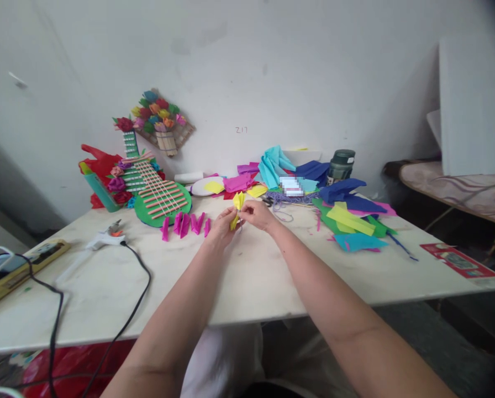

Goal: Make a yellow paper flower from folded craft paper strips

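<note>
At the far left of my head view, a yellow power strip [27, 271] lies on the white table [268, 287]. To its right, I locate the glue gun [106, 237], black cord [146, 266] attached. Behind it stands a green guitar-shaped craft [162, 202], strung and trimmed with paper flowers. Folded magenta paper pieces [182, 224] lie in a row along its front edge.

Center: my left hand [225, 225] grasps the yellow paper piece [238, 200], fingers closed around its lower part. The piece is held upright above the tabletop, between both hands. My right hand [256, 215] meets it from the right, fingers bunched; I cannot tell whether they pinch the paper or something thin beside it.

Right of center: purple yarn [278, 198] lies behind the hands, a dark thermos [342, 166] stands farther back, and colored paper sheets [355, 219] overlap nearer the edge.
</note>
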A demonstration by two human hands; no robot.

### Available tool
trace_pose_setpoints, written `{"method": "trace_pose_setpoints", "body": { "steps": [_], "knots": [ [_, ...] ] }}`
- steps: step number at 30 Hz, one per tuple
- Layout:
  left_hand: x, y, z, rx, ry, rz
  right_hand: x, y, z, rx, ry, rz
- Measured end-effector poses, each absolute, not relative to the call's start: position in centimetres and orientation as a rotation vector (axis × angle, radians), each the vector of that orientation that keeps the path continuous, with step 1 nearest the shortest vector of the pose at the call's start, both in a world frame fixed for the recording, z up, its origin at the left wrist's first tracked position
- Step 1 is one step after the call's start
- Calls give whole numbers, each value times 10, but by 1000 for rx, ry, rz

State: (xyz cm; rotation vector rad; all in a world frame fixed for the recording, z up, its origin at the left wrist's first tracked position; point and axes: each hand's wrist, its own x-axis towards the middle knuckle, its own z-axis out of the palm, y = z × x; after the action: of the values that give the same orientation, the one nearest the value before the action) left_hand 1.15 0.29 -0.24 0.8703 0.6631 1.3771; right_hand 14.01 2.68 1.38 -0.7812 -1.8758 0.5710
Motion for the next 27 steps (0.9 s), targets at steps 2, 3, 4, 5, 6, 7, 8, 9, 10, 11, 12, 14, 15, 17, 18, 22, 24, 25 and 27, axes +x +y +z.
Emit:
{"method": "trace_pose_setpoints", "body": {
  "steps": [2, 3, 4, 5, 6, 7, 8, 9, 10, 11, 12, 14, 15, 17, 18, 22, 24, 25, 27],
  "knots": [
    [13, 2, -1, 854, 666, 1371, 138, 28, 12, -782, -1939, 431],
    [14, 1, 0, 845, 672, 1371, 137, 29, 11, -775, -1957, 375],
    [14, 1, 1, 837, 675, 1374, 137, 30, 10, -769, -1970, 329],
    [15, 0, 1, 828, 673, 1381, 137, 31, 9, -765, -1980, 295],
    [15, 0, 1, 818, 668, 1388, 138, 31, 9, -762, -1990, 270],
    [16, 0, 1, 810, 661, 1395, 138, 32, 9, -755, -2001, 254],
    [16, 1, 1, 805, 654, 1396, 139, 33, 8, -746, -2011, 246],
    [16, 1, 0, 803, 651, 1392, 139, 33, 8, -736, -2018, 244],
    [15, 1, -1, 800, 653, 1385, 140, 33, 8, -726, -2023, 244],
    [15, 2, -1, 795, 656, 1376, 140, 34, 8, -718, -2026, 244],
    [15, 2, -2, 789, 659, 1369, 140, 34, 8, -714, -2028, 240],
    [15, 2, -2, 772, 667, 1360, 140, 34, 8, -718, -2033, 222],
    [15, 2, -2, 765, 668, 1357, 140, 34, 8, -726, -2034, 215],
    [16, 2, -2, 758, 668, 1359, 140, 34, 7, -735, -2029, 230],
    [16, 2, -2, 757, 669, 1362, 140, 34, 7, -737, -2021, 254],
    [15, 4, -4, 769, 675, 1375, 141, 33, 9, -815, -1971, 447],
    [15, 5, -5, 767, 681, 1375, 142, 31, 11, -878, -1930, 645],
    [15, 6, -5, 762, 688, 1376, 143, 30, 12, -895, -1902, 759],
    [14, 8, -6, 744, 698, 1378, 145, 29, 14, -883, -1829, 956]
  ]
}}
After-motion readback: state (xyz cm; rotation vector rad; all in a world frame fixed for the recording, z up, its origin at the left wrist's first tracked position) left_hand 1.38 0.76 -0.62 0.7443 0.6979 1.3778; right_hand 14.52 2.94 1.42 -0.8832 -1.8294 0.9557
